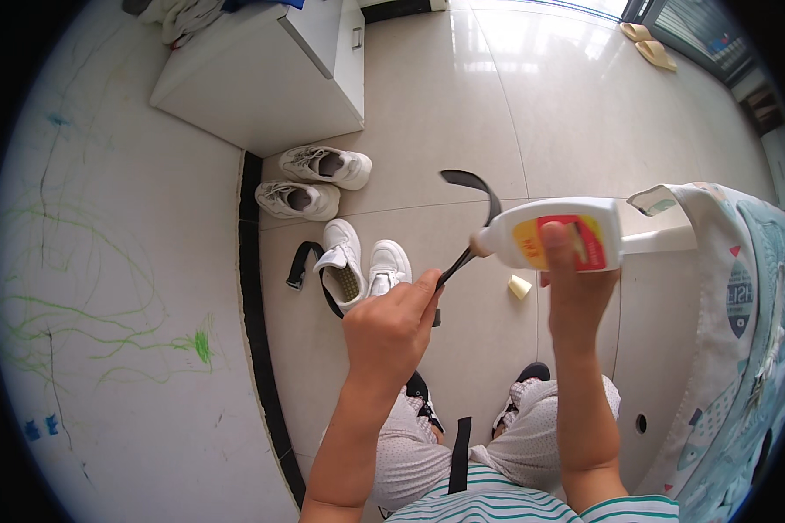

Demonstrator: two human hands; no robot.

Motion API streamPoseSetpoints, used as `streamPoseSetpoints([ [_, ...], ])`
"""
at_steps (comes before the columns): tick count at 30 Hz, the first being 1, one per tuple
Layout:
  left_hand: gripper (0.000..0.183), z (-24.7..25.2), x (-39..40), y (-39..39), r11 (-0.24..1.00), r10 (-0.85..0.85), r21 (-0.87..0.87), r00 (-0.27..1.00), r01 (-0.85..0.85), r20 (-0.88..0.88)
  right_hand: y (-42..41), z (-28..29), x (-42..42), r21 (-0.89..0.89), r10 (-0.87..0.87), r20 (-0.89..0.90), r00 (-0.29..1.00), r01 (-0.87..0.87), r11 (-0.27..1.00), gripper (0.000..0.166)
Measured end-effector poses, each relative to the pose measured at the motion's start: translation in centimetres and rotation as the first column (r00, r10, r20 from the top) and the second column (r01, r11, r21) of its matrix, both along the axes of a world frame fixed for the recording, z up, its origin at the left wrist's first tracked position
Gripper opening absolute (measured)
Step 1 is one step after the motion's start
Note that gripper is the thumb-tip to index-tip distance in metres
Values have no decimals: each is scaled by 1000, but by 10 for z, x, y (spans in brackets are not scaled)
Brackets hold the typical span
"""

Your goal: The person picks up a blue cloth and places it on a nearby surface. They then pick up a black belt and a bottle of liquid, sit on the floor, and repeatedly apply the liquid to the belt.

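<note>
My left hand (392, 320) is closed around a black leather belt or strap (459, 265), whose free end curls up beyond my fist. In my right hand (579, 274) is a white plastic bottle (520, 225) with a red and yellow label; its nozzle points left and meets or overlaps the strap. A small pale yellow cap (519, 287) lies on the floor below the bottle. Beyond my left hand stand two white sneakers (344, 261), with a black strap with a buckle (297, 268) looped beside and over the left one.
Another pair of white lace-up shoes (311, 199) stands by the wall, near a white cabinet (261, 85). A table with a fish-patterned cloth (726, 314) is at right. Beige slippers (654, 55) lie at the far right. A marked white wall (137, 274) runs along the left.
</note>
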State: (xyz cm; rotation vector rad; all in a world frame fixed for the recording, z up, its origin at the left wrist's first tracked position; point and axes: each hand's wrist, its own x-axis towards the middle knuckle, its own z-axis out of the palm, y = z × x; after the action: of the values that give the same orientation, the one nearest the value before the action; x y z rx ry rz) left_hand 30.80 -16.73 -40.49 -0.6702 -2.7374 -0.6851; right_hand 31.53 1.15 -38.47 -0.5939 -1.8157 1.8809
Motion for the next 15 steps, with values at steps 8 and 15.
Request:
streamPoseSetpoints([
  [8,20,4,5,2,991,-21,-133,1000,18,-20,-8,2,2,19,24,-86,996,-23,1000,16],
  [15,17,2,5,3,994,-27,-103,999,24,-27,-16,1,9,49,103,-108,989,-98,994,18],
])
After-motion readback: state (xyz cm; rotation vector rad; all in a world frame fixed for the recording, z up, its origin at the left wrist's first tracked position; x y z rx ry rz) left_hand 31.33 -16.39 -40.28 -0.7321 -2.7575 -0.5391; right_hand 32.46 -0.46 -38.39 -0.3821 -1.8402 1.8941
